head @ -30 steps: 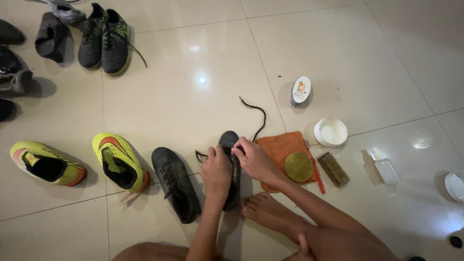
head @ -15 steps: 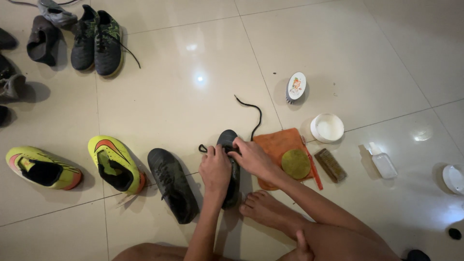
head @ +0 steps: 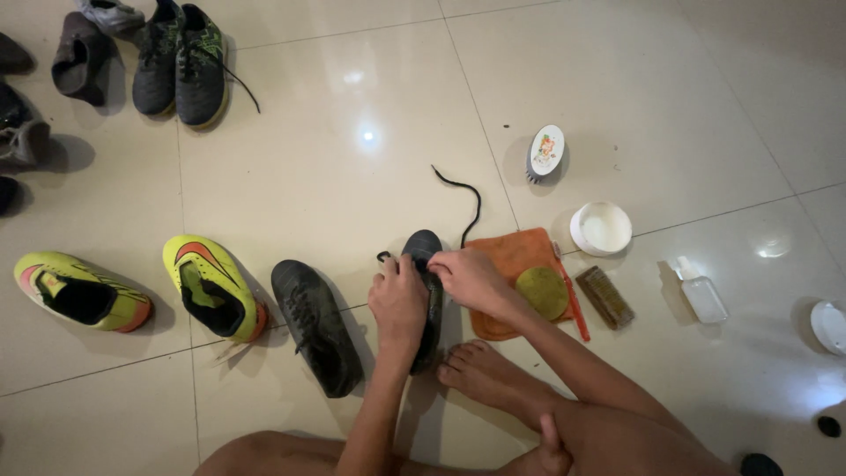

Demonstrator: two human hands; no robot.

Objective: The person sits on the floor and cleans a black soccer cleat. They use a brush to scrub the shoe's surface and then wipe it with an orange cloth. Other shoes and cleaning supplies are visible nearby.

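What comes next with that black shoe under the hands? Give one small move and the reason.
Probably draw the loose black lace through with the right hand while the left hand steadies the black shoe. Both hands sit on the shoe's top near the toe, and the lace trails slack across the tiled floor beyond it, so slack seems left to take up.

The single head camera looks steeply down from a seated person's height at the tiled floor [head: 352, 176], close over the hands, shoes spread out ahead.
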